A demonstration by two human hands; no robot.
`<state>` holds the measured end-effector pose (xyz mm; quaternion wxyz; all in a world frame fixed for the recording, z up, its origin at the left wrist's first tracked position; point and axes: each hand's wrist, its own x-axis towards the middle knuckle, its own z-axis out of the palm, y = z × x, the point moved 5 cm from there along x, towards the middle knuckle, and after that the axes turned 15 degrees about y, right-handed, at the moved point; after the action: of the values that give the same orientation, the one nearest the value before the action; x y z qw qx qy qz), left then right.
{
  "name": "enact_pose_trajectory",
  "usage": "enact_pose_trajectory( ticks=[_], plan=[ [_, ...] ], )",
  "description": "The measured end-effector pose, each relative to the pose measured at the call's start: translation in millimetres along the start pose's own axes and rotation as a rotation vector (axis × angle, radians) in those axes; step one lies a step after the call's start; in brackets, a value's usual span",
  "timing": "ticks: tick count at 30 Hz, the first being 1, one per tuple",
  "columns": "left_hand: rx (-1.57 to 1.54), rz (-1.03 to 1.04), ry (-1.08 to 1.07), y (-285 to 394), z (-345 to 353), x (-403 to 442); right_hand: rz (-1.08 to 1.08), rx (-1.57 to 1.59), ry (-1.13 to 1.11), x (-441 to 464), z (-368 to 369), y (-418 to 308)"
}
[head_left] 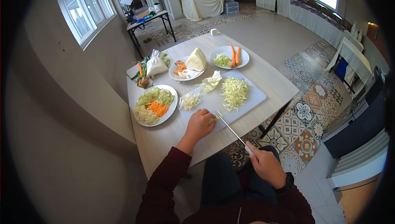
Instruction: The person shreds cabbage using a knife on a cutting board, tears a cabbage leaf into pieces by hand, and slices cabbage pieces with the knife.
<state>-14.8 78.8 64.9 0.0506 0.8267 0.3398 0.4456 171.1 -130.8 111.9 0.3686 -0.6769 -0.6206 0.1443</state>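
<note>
My right hand is closed round the white handle of a knife, whose blade reaches to the near edge of the white cutting board. With curled fingers, my left hand presses a small piece of cabbage on the board, just left of the blade tip. Much of that piece is hidden under the fingers. Beyond the blade lies a heap of shredded cabbage. A smaller pile of pale shreds and a loose cabbage leaf rest on the board's left and far parts.
Left of the board stands a plate of shredded vegetables. Farther back are a plate with a cabbage wedge and another plate with two carrots. A white bag lies among vegetables at the table's left edge.
</note>
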Motion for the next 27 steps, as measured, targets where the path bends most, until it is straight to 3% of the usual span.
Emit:
enact_pose_trajectory(
  ticks=[10,27],
  plan=[
    [0.013,-0.009,0.009,0,0,0,-0.020,0.018,0.065,-2,-7,0],
    [0.000,-0.053,-0.007,-3,4,-2,0.023,0.035,-0.025,-12,-6,5]
  ],
)
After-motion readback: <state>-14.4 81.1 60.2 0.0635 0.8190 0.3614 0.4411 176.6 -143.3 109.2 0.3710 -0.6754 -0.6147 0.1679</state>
